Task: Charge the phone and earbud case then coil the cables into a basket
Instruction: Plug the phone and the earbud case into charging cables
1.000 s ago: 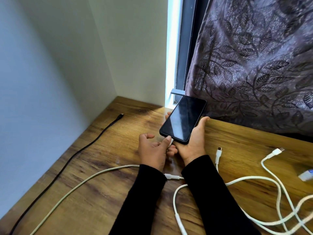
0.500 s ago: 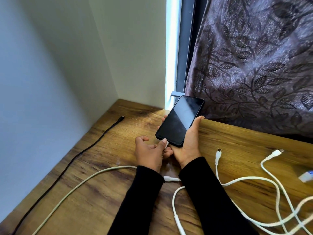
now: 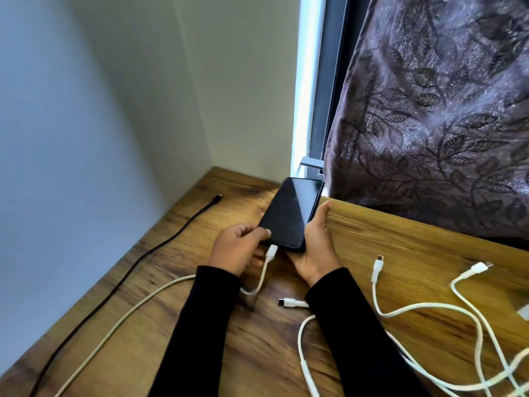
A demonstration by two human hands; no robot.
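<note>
1 white plug (image 3: 272, 251) now seated in phone (image 3: 290, 213).

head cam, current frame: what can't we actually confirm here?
- Head view: whether the white plug is fully seated in the phone; the left hand and motion blur obscure the port.
- White cables: far ends cut off by the bottom and right edges.
- Earbud case, basket: not in view.
</note>
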